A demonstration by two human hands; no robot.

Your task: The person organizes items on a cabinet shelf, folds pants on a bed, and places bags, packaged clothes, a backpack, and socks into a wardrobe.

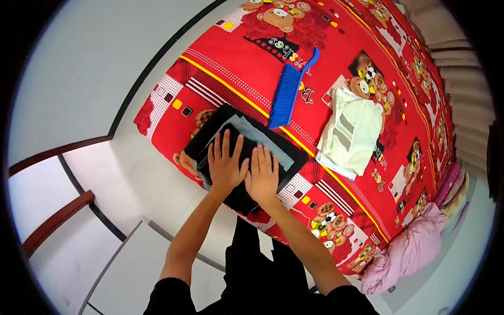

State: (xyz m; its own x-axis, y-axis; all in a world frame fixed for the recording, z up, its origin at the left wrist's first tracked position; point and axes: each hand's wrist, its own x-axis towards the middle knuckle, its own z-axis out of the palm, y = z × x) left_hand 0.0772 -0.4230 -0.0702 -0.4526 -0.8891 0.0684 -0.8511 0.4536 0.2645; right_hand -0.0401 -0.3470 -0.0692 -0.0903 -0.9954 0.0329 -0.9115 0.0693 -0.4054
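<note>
The left hand and the right hand lie flat, palms down and side by side, fingers stretched out, pressing and gripping nothing. Directly beneath them is a stack of black clothes, set near the edge of the bed. A grey cloth shows as a strip just beyond the fingertips, between black layers.

As far as it can be judged, the stack is already folded into a compact block, and the hands seem to be smoothing its top. Its edges are still uneven, with grey and black layers sticking out past one another, so that much looks unfinished. The white cloth, to the right of the hands and well apart, already lies folded.

Counted, there are two hands, one stack beneath them, one blue brush beyond the fingers, one white bundle and one pink bundle far to the right. How many pieces the stack holds cannot be told, since the hands and upper layers cover them
</note>
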